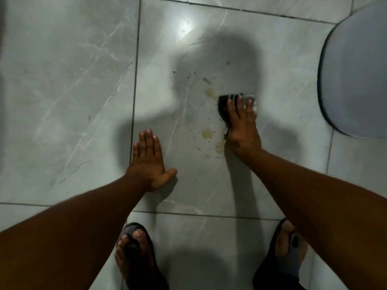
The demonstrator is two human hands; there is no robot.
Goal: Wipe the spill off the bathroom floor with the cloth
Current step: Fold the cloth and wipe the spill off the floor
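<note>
A yellowish spill [207, 133] lies in patches on the grey marble floor tile [209, 185], with more stains further up and dark hair-like specks around it. My right hand [240, 126] presses flat on a dark striped cloth [225, 103] at the right edge of the spill, fingers spread over it. Most of the cloth is hidden under the hand. My left hand [149, 162] rests flat on the tile to the left of the spill, fingers apart, holding nothing.
A rounded grey-white toilet lid [356, 76] fills the right edge. My two feet in dark sandals, left [136, 252] and right [290, 254], stand on the tile below. Small droplets [188, 74] sit above the spill. Dark grout lines cross the floor.
</note>
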